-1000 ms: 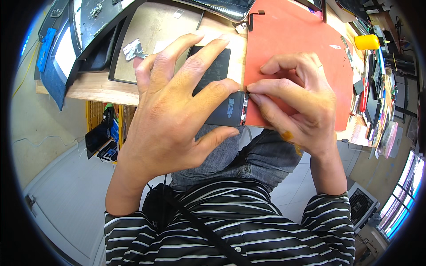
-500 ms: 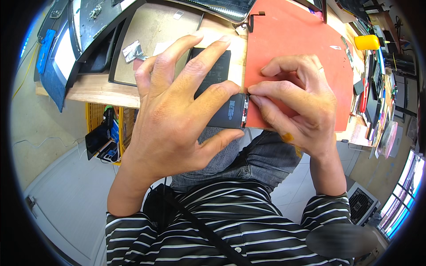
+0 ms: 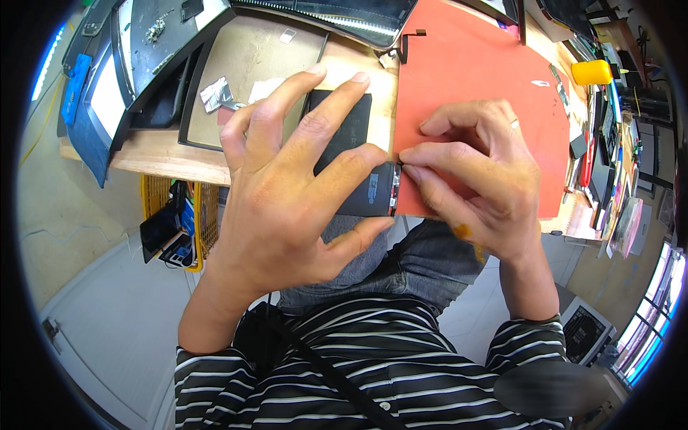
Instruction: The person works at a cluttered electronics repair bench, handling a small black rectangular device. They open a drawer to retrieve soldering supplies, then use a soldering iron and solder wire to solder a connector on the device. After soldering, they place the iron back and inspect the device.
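Note:
A flat black battery (image 3: 356, 197) lies at the table's front edge. Along its right end runs a narrow strip with silver and red bits. My left hand (image 3: 279, 186) spreads over the battery and hides much of it. Its index fingertip rests at the upper edge of that end and its thumb at the lower corner, so the end sits between them; the other fingers stretch out. At the strip's upper corner, my right hand (image 3: 480, 172) pinches thumb and index finger together on a tiny dark bit, too small to make out.
Under my right hand lies a red mat (image 3: 480, 72), with a black flex cable (image 3: 405, 49) at its far left. A shallow tray (image 3: 258, 57) holding foil scraps (image 3: 216, 94) sits left. A yellow bottle (image 3: 592, 72) stands right. Below the table's left edge is a yellow basket (image 3: 208, 222).
The whole view has shifted slightly, so table, battery and hands sit a little lower in the picture. Both hands keep nearly the same pose at the battery's end.

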A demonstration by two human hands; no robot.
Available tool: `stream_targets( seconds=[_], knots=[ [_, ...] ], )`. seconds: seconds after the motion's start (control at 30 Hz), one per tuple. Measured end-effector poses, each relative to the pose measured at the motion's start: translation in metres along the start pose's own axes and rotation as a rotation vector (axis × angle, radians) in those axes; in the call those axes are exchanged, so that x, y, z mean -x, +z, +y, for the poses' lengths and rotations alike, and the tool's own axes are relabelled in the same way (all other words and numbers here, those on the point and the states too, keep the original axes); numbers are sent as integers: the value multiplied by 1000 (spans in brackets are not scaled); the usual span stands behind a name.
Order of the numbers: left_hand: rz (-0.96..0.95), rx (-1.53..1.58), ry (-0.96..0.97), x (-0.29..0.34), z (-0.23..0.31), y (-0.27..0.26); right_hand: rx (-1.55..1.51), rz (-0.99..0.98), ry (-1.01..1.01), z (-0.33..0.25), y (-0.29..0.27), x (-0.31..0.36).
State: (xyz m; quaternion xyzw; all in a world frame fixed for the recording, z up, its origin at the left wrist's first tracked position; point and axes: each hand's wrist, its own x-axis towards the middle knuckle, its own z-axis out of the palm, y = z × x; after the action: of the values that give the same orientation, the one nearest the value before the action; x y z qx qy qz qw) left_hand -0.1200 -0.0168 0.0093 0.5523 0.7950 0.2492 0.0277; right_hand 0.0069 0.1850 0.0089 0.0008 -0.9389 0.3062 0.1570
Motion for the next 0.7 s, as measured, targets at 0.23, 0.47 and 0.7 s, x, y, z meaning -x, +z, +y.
stream_targets(
  seconds=[0.23, 0.47, 0.7],
  knots=[
    [1, 17, -13, 0, 2, 1, 6, -5, -2, -1, -3, -1],
    [26, -18, -13, 0, 2, 6, 8, -12, -4, -1, -3, -2],
    [33, -42, -22, 0, 3, 7, 4, -22, 1, -1, -3, -3]
  ],
)
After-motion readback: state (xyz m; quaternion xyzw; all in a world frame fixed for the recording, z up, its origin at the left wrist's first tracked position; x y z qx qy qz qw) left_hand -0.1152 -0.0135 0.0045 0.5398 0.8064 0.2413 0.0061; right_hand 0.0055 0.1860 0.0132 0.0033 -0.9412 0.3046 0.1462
